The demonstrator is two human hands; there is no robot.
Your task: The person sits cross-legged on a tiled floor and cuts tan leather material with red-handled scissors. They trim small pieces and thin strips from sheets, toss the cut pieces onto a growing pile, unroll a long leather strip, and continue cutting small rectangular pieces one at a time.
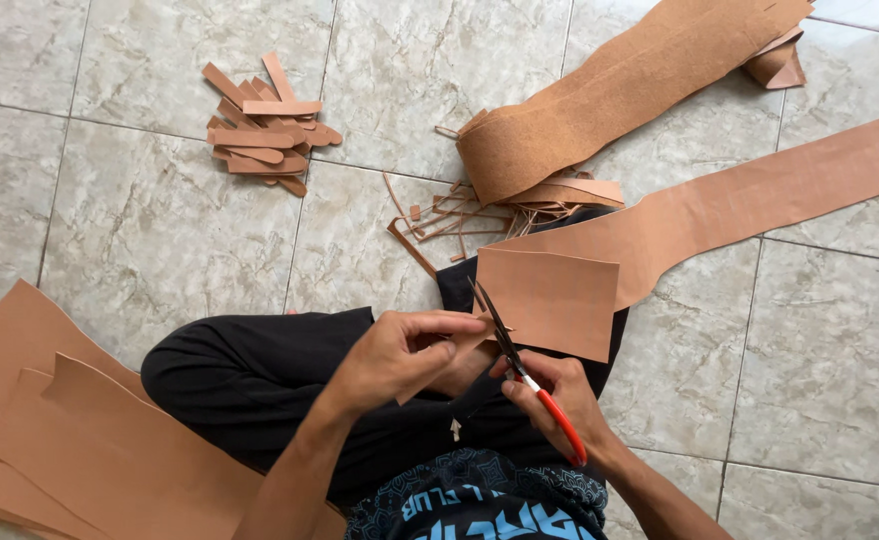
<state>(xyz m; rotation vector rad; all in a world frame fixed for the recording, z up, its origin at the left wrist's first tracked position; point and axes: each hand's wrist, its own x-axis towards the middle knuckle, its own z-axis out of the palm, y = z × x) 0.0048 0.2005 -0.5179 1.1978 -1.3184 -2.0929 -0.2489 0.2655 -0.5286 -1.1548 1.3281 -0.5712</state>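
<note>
Shirt: dark blue patterned cloth (pixel 480 500) at the bottom edge, closest to the lens, on a person seated on the floor.
Floor: pale marbled tiles (pixel 160 230) with grey joints, carrying everything in sight.
Legs: black trousers (pixel 250 375), crossed, one knee pointing left.
Long strip: tan leather-like sheet (pixel 760 195) running from the right edge down across the lap, ending in a squared flap (pixel 552 300) just above the hands.
Stacked sheets: broad tan pieces (pixel 70 440) layered at lower left, touching the knee.
Rolled band: rough-faced brown strip (pixel 600 100) curling over itself at upper centre, trailing to the top right corner.
Cut tabs: heap of short rounded pieces (pixel 260 130) at upper left, well apart from the hands.
Trimmings: thin curled offcuts (pixel 440 215) lying between the rolled band and the lap.
Left hand: left hand (pixel 400 350), grip pinched on the narrow end of the tan material just beside the blades.
Right hand: right hand (pixel 555 395), grip clenched around the red handles of the scissors (pixel 520 365).
Scissors: blades parted, tips pointing up and left, meeting the lower left edge of the squared flap.
</note>
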